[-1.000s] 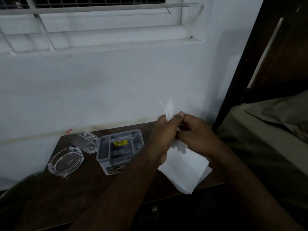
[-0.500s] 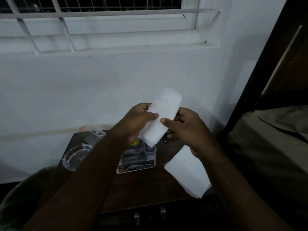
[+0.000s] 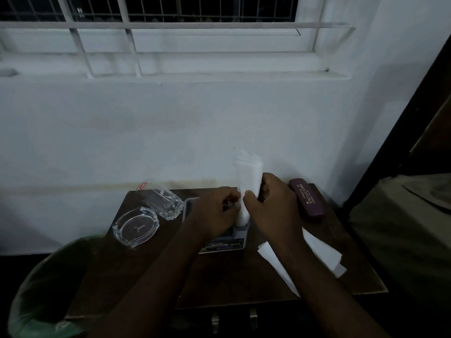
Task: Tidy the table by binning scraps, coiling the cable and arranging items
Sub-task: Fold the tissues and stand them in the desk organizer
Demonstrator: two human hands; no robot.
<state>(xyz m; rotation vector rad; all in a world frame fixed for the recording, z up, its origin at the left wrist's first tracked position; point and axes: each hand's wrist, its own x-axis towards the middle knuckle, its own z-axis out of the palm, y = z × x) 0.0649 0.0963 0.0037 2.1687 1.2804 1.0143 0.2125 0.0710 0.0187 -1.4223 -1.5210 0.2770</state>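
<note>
A folded white tissue stands upright with its lower end inside the right compartment of the grey desk organiser. My right hand grips the tissue from the right, thumb across its front. My left hand is curled against its left side over the organiser, hiding most of the compartments. A second white paper sheet lies flat on the brown wooden table, partly under my right forearm.
A glass ashtray and a tipped clear glass tumbler sit at the table's left. A maroon spectacle case lies at the back right. A bin lined with a green bag stands left of the table. A bed fills the right.
Both hands have come down from mid-air and brought the folded tissue upright into the organiser. The camera tilted, so the spectacle case is now in sight.
</note>
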